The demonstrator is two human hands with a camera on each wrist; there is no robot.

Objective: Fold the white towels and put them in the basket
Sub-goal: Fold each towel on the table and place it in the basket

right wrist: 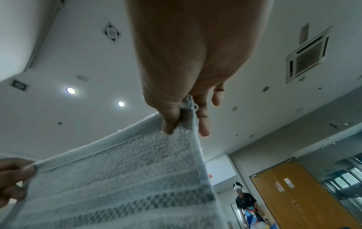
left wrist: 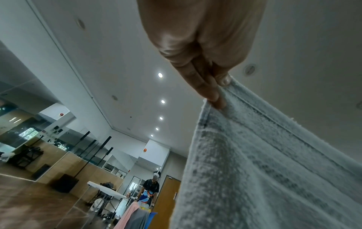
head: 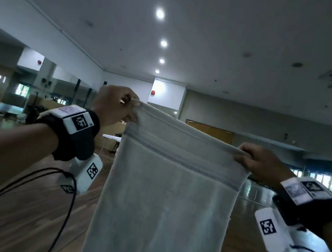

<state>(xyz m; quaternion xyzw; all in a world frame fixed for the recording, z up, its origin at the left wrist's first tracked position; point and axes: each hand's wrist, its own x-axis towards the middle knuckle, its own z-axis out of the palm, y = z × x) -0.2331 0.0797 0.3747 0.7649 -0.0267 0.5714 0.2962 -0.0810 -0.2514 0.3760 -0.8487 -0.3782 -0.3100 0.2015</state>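
Note:
A white towel [head: 167, 203] with a woven band near its top hem hangs full length in the air in front of me. My left hand [head: 118, 104] pinches its top left corner and my right hand [head: 258, 162] pinches its top right corner, so the top hem is stretched between them. In the left wrist view my left hand [left wrist: 213, 88] nips the towel [left wrist: 264, 170] between thumb and fingers. The right wrist view shows my right hand [right wrist: 184, 117] gripping the towel [right wrist: 127, 178] at its corner. No basket is in view.
I face a large hall with a wooden floor [head: 40, 203]. A white folding table [left wrist: 105, 189] stands far off, and another person [left wrist: 150, 190] stands near wooden doors [right wrist: 301, 196]. Mirrors and stands line the left wall.

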